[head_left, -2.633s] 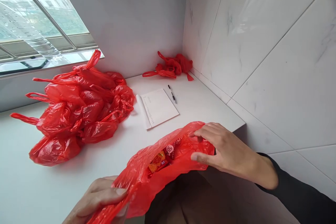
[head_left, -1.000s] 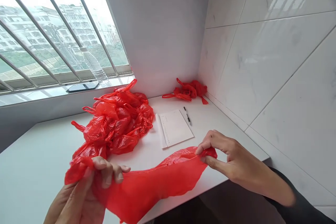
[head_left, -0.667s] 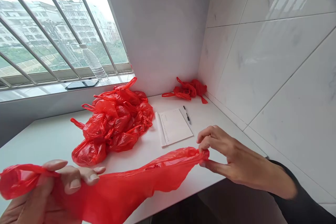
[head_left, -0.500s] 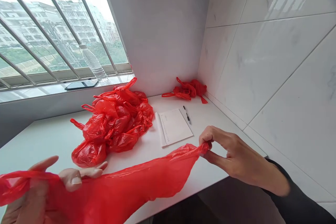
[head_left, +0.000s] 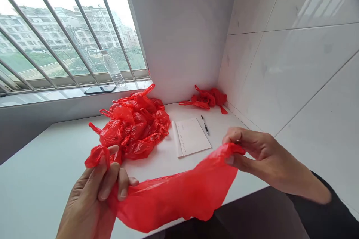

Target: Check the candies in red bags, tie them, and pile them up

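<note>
A thin red plastic bag [head_left: 174,194] hangs stretched between my two hands above the front of the white table. My left hand [head_left: 95,190] has its fingers curled round the gathered handle end, which pokes out above the thumb and index finger. At the other end, my right hand [head_left: 252,153] pinches a corner of the bag between thumb and fingers. Behind my left hand lies a heap of crumpled red plastic bags [head_left: 137,127], partly covered by that hand.
An open notepad [head_left: 193,138] lies mid-table with a black pen [head_left: 205,125] beside it. More red bags [head_left: 210,98] sit in the back corner. On the windowsill are a water bottle [head_left: 112,69] and a dark flat device [head_left: 100,89]. Tiled wall [head_left: 308,82] bounds the right side.
My left hand has moved right and up, closing round the bag's handle end. The bag now spans a shorter gap. The view has shifted slightly left.
</note>
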Demonstrator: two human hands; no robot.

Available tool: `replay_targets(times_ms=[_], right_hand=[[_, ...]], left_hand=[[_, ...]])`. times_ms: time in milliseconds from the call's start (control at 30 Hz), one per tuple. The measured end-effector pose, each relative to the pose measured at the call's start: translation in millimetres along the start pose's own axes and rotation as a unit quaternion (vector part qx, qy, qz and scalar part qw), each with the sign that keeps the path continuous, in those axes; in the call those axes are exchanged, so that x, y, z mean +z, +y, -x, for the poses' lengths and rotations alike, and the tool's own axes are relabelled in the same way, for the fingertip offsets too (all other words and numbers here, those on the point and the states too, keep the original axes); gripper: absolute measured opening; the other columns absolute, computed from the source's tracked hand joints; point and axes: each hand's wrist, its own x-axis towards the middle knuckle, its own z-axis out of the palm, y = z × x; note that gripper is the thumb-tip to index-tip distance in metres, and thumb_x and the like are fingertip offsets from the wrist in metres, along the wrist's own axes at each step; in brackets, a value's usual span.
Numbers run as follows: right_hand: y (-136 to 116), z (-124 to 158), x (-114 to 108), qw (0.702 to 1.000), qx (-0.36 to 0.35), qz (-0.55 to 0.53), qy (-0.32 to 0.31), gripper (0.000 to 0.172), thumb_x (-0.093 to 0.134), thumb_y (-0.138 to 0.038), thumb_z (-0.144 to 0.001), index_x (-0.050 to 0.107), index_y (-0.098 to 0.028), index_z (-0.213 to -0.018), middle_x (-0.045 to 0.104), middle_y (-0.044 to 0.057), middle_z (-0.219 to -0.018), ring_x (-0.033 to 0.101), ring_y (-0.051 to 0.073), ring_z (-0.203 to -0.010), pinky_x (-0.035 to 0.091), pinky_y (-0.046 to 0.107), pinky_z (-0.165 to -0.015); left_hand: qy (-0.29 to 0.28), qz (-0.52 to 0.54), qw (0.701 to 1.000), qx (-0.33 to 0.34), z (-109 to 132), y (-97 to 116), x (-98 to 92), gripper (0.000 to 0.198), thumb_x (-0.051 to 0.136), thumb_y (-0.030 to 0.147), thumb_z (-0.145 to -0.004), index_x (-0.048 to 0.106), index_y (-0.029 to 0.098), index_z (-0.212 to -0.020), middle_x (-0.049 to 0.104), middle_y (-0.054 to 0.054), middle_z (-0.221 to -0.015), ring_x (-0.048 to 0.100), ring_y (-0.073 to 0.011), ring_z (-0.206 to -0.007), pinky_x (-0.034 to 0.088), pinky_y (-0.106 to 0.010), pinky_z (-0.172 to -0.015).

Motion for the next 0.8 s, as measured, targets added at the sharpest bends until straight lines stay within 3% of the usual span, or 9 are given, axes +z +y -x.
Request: replay_targets(times_ms=[67, 200, 333, 400, 500, 600, 667, 733, 800], right_hand=[[-2.5, 2.4, -5.9, 0.997, -0.009, -0.031, -0.074, 0.017, 0.067, -0.036, -0.102, 0.062, -0.026, -0.09, 0.059, -0.001, -0.092, 0.057, 0.015, -0.083, 0.05, 0.028, -0.076], [-2.4, 4.6, -5.6, 0.995, -0.034, -0.048, -0.08, 0.006, 0.067, -0.033, -0.103, 0.062, -0.029, -0.102, 0.065, 0.002, -0.114, 0.062, 0.017, -0.104, 0.052, 0.032, -0.093], [2.5, 5.6, -5.1, 0.986, -0.048, -0.113, -0.116, 0.004, 0.066, -0.03, -0.103, 0.062, -0.03, -0.101, 0.061, 0.0, -0.099, 0.06, 0.013, -0.085, 0.052, 0.026, -0.072], [3.8, 4.5, -5.5, 0.987, -0.065, -0.116, -0.091, 0.005, 0.067, -0.027, -0.103, 0.064, -0.03, -0.099, 0.058, -0.002, -0.092, 0.055, 0.011, -0.076, 0.048, 0.023, -0.065], [0.0, -1.3, 0.9, 0.992, -0.112, -0.043, -0.034, 0.012, 0.07, -0.02, -0.1, 0.068, -0.031, -0.1, 0.059, -0.004, -0.087, 0.054, 0.01, -0.075, 0.048, 0.023, -0.07], [-10.5, -9.2, 17.2, 0.987, -0.16, 0.008, -0.032, 0.021, 0.071, -0.011, -0.096, 0.07, -0.031, -0.104, 0.063, -0.005, -0.087, 0.056, 0.009, -0.076, 0.049, 0.023, -0.072], [-18.6, -12.7, 29.3, 0.984, -0.175, 0.013, -0.033, 0.026, 0.07, -0.005, -0.094, 0.069, -0.028, -0.105, 0.064, -0.005, -0.089, 0.057, 0.008, -0.076, 0.05, 0.021, -0.071], [-25.9, -13.6, 38.4, 0.984, -0.173, 0.004, -0.04, 0.027, 0.069, -0.003, -0.092, 0.069, -0.026, -0.107, 0.066, -0.004, -0.093, 0.06, 0.008, -0.077, 0.052, 0.02, -0.072], [-31.0, -12.7, 42.6, 0.985, -0.161, -0.007, -0.069, 0.024, 0.071, -0.007, -0.094, 0.07, -0.025, -0.11, 0.069, -0.004, -0.098, 0.064, 0.008, -0.08, 0.055, 0.021, -0.076]], left_hand=[[-0.003, -0.009, 1.0, -0.013, 0.5, -0.8, 1.8, 0.047, 0.095, 0.042, -0.065, 0.052, 0.022, -0.063, 0.035, 0.01, -0.05, 0.043, -0.0109, -0.046, 0.06, -0.026, -0.056], [-0.036, -0.019, 0.999, -0.017, 4.9, -5.5, 8.7, 0.057, 0.096, 0.042, -0.061, 0.043, 0.021, -0.054, 0.038, 0.008, -0.048, 0.047, -0.0112, -0.046, 0.058, -0.025, -0.055], [-0.061, -0.023, 0.998, -0.021, 5.8, -9.7, 12.6, 0.06, 0.094, 0.045, -0.061, 0.041, 0.021, -0.048, 0.034, 0.008, -0.041, 0.044, -0.0113, -0.039, 0.055, -0.026, -0.049], [-0.059, -0.023, 0.998, -0.024, 4.7, -13.7, 13.6, 0.06, 0.092, 0.047, -0.064, 0.04, 0.022, -0.048, 0.031, 0.008, -0.04, 0.035, -0.0099, -0.036, 0.05, -0.026, -0.042], [-0.073, -0.056, 0.995, -0.028, 9.8, -24.0, 21.1, 0.055, 0.087, 0.052, -0.074, 0.045, 0.022, -0.056, 0.03, 0.009, -0.046, 0.03, -0.0084, -0.04, 0.043, -0.023, -0.042], [-0.154, -0.13, 0.979, -0.029, 29.6, -32.5, 40.8, 0.034, 0.078, 0.056, -0.084, 0.066, 0.024, -0.086, 0.046, 0.007, -0.058, 0.044, -0.0106, -0.052, 0.045, -0.021, -0.052], [-0.239, -0.168, 0.956, -0.03, 46.2, -33.7, 57.0, 0.037, 0.077, 0.05, -0.085, 0.07, 0.027, -0.113, 0.063, 0.0, -0.075, 0.059, -0.0168, -0.07, 0.052, -0.026, -0.065], [-0.324, -0.2, 0.925, -0.02, 57.4, -32.3, 70.3, 0.032, 0.076, 0.041, -0.084, 0.072, 0.027, -0.112, 0.067, -0.002, -0.082, 0.062, -0.0204, -0.078, 0.054, -0.03, -0.072], [-0.382, -0.222, 0.897, -0.019, 59.1, -31.2, 77.6, 0.018, 0.071, 0.04, -0.088, 0.074, 0.026, -0.097, 0.065, -0.002, -0.076, 0.06, -0.0205, -0.072, 0.053, -0.031, -0.068]])
